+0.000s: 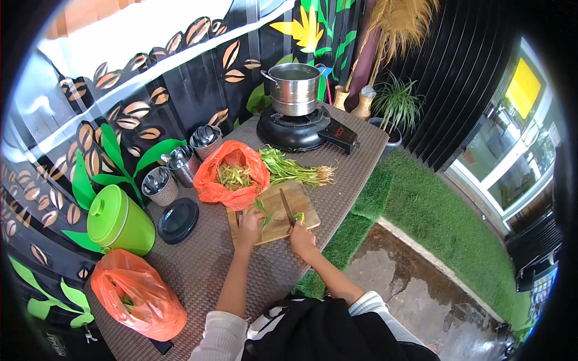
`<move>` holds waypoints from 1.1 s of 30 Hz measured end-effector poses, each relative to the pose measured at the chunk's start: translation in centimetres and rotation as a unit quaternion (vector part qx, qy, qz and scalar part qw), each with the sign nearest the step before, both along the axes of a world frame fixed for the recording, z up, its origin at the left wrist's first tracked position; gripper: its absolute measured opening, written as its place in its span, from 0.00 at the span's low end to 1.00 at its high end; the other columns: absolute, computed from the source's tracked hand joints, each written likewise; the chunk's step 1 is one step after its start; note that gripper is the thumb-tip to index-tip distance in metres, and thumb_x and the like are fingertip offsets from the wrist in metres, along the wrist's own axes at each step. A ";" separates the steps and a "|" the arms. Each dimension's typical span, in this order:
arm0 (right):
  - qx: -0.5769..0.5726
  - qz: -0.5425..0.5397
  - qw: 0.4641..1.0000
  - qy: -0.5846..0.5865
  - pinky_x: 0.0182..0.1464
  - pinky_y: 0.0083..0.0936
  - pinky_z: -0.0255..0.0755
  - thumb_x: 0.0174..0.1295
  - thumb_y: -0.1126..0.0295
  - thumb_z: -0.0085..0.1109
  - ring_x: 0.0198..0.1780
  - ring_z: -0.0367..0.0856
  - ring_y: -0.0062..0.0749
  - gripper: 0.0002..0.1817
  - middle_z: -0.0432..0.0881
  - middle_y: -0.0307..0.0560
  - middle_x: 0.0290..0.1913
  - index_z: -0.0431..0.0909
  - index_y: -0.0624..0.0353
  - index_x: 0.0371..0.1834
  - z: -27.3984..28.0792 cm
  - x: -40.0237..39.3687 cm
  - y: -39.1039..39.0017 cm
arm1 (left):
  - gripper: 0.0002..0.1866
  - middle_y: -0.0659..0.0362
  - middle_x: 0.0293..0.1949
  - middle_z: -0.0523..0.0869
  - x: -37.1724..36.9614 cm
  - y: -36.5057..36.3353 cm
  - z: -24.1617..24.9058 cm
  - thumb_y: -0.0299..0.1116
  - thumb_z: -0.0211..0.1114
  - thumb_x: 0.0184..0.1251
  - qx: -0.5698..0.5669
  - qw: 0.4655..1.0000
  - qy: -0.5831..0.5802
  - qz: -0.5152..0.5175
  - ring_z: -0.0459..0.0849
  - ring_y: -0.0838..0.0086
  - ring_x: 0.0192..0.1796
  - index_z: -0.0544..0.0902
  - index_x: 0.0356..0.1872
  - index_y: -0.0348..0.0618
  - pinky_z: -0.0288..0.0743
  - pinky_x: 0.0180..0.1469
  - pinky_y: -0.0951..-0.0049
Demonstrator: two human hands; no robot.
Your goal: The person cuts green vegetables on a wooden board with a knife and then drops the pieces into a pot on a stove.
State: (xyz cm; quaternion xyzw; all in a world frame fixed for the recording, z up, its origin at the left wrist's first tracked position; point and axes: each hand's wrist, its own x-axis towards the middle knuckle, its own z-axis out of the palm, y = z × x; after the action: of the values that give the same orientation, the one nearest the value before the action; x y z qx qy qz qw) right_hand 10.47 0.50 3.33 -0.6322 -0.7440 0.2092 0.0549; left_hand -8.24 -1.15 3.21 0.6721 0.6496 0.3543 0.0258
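Observation:
A wooden cutting board (274, 236) lies on the brown woven-pattern table. My right hand (302, 239) is closed round the handle of a knife (286, 204), its blade pointing away from me over the board. A small bit of chopped greens (299, 216) lies beside the blade. On the board's left part, my left hand (250, 227) is closed on leafy greens (267, 220), with leaves sticking out past the fingers. Touching the board's far side is an open orange plastic bag (209, 186) holding plant trimmings (235, 175). A bunch of rooted greens (295, 168) lies just behind the board.
A steel pot (295, 90) sits on a black portable gas stove (292, 129) at the far end. Cutlery cups (161, 191), dark plates (178, 220) and a green lidded bucket (123, 222) line the left side. A tied orange bag (141, 301) stands at the near left.

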 end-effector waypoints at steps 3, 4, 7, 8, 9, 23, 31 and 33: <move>0.003 0.002 1.000 0.008 0.40 0.46 0.78 0.67 0.61 0.44 0.39 0.84 0.56 0.18 0.82 0.64 0.33 0.63 0.67 0.47 0.0 0.0 -0.1 | 0.08 0.58 0.39 0.80 -0.5 0.3 -0.2 0.24 0.65 0.49 0.018 0.999 0.033 -0.029 0.74 0.63 0.50 0.87 0.32 0.45 0.66 0.54 0.63; 0.007 -0.002 1.000 0.017 0.40 0.46 0.78 0.67 0.61 0.45 0.38 0.84 0.56 0.18 0.82 0.64 0.33 0.63 0.67 0.47 -0.1 0.1 -0.1 | 0.08 0.58 0.39 0.80 -0.7 0.6 -0.5 0.24 0.65 0.49 0.019 0.999 0.033 -0.029 0.74 0.63 0.50 0.87 0.32 0.45 0.66 0.54 0.63; 0.017 -0.001 1.000 0.013 0.40 0.46 0.78 0.67 0.61 0.45 0.38 0.83 0.57 0.18 0.82 0.64 0.33 0.63 0.67 0.48 -0.4 0.1 -0.1 | 0.06 0.59 0.38 0.80 -1.2 1.3 -0.8 0.25 0.66 0.49 0.030 0.998 0.022 -0.050 0.74 0.63 0.50 0.87 0.30 0.45 0.66 0.55 0.61; 0.017 -0.002 1.000 0.013 0.40 0.46 0.78 0.67 0.61 0.45 0.38 0.83 0.57 0.18 0.82 0.64 0.33 0.63 0.67 0.48 -0.5 0.2 -0.1 | 0.06 0.60 0.39 0.80 -1.5 1.5 -0.8 0.26 0.66 0.48 0.022 0.998 0.004 -0.060 0.74 0.64 0.50 0.87 0.29 0.46 0.65 0.55 0.59; 0.015 -0.003 1.000 0.020 0.40 0.46 0.77 0.67 0.61 0.44 0.38 0.83 0.57 0.18 0.82 0.64 0.33 0.63 0.68 0.48 -0.3 0.2 -0.1 | 0.06 0.61 0.40 0.81 -1.5 1.5 -0.2 0.26 0.67 0.48 0.013 0.997 -0.014 -0.069 0.74 0.64 0.50 0.87 0.29 0.46 0.65 0.56 0.57; 0.013 0.010 0.999 0.037 0.41 0.48 0.77 0.68 0.60 0.44 0.40 0.82 0.60 0.19 0.81 0.67 0.35 0.63 0.69 0.48 0.3 0.6 -0.3 | 0.04 0.72 0.33 0.87 -1.6 -1.1 2.5 0.30 0.66 0.48 -0.050 0.975 0.109 -0.186 0.73 0.73 0.45 0.88 0.21 0.53 0.57 0.56 0.64; 0.016 0.005 0.998 0.055 0.42 0.48 0.76 0.69 0.58 0.44 0.41 0.82 0.60 0.20 0.81 0.67 0.35 0.63 0.69 0.48 0.6 0.7 -0.7 | 0.04 0.70 0.41 0.84 -1.8 -1.3 3.0 0.38 0.68 0.51 -0.066 0.979 0.113 -0.158 0.70 0.72 0.52 0.89 0.26 0.57 0.55 0.59 0.62; 0.014 0.007 0.998 0.056 0.42 0.48 0.76 0.69 0.58 0.44 0.41 0.82 0.60 0.21 0.81 0.67 0.35 0.63 0.69 0.48 0.6 0.7 -0.7 | 0.06 0.67 0.41 0.83 -1.3 -1.5 2.5 0.36 0.67 0.53 -0.005 0.985 0.121 -0.120 0.71 0.69 0.53 0.88 0.31 0.53 0.54 0.61 0.59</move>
State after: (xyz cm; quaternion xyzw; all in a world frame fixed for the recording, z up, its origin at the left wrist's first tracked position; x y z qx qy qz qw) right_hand 11.15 -0.20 3.94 -0.6131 -0.7473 0.2344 0.1034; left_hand -9.51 -2.68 5.74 0.7831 0.5642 0.2615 -0.0076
